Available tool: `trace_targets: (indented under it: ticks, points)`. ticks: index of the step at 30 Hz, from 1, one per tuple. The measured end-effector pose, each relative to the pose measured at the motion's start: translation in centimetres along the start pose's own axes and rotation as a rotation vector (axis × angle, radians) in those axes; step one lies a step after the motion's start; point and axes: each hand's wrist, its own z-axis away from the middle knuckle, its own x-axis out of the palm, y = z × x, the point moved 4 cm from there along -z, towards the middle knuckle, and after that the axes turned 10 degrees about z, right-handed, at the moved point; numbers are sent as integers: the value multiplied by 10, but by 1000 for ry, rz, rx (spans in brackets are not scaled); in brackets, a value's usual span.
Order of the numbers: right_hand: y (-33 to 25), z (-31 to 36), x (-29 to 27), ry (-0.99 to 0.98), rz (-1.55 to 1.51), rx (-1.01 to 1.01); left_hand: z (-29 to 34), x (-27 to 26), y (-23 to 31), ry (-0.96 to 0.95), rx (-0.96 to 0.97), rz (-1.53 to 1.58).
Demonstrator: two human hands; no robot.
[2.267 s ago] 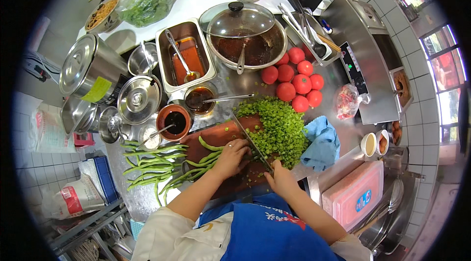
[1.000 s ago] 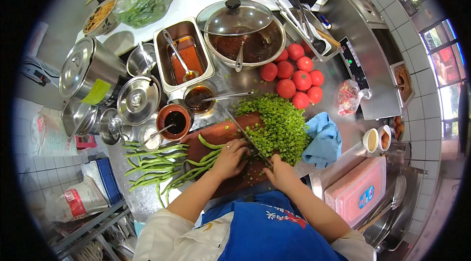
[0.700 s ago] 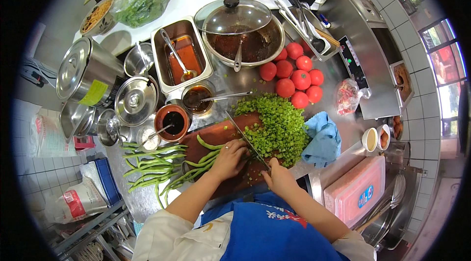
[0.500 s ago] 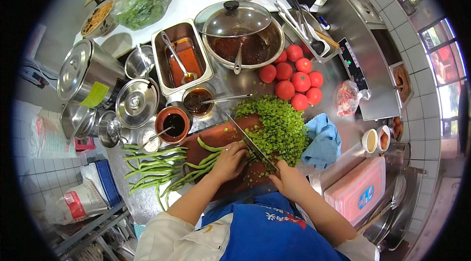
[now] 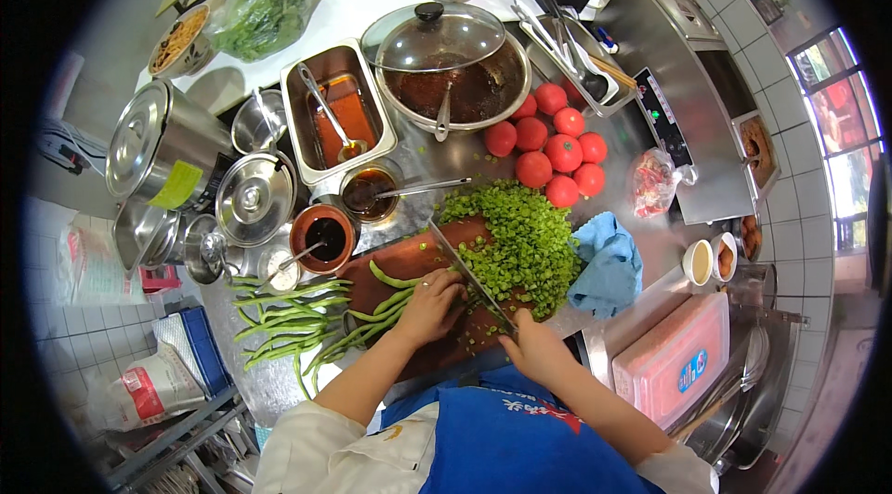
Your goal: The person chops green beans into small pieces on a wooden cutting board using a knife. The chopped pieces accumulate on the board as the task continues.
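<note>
My right hand (image 5: 533,342) grips the handle of a large kitchen knife (image 5: 474,277), its blade slanting away to the far left across the brown cutting board (image 5: 370,282). Left of the blade, my left hand (image 5: 431,310) is curled over a bunch of long green beans (image 5: 383,305) on the board; its fingertips are partly hidden. A heap of finely chopped green beans (image 5: 522,238) lies to the right of the blade, with small bits scattered near the knife. More whole beans (image 5: 290,316) are spread over the counter at the left.
Behind the board stand a lidded pan (image 5: 506,108) of dark sauce, a steel tray (image 5: 297,127) of red oil and a bowl of dark liquid (image 5: 323,238). Tomatoes (image 5: 563,152) sit beyond the heap. A blue cloth (image 5: 606,266) and a pink-filled plastic box (image 5: 674,356) are to the right.
The knife and my right hand have shifted slightly left and nearer to me, closer to my left hand. My left hand stays on the beans. The whole view has moved a little.
</note>
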Motion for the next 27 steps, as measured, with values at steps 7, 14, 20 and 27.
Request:
trace_targets:
  ticks: [7, 14, 20, 27]
  points:
    - [5, -15, -9, 49, -1, -44, -3, 0, 2, 3, 16, 3]
    - [4, -11, 18, 51, -60, 20, -4, 3, 1, 19, 13, 3]
    - [16, -18, 29, 141, -106, -34, -7, -3, 14, -36, -36, -91]
    - [64, -9, 3, 145, -238, 78, -2, 2, 18, -26, -50, -184]
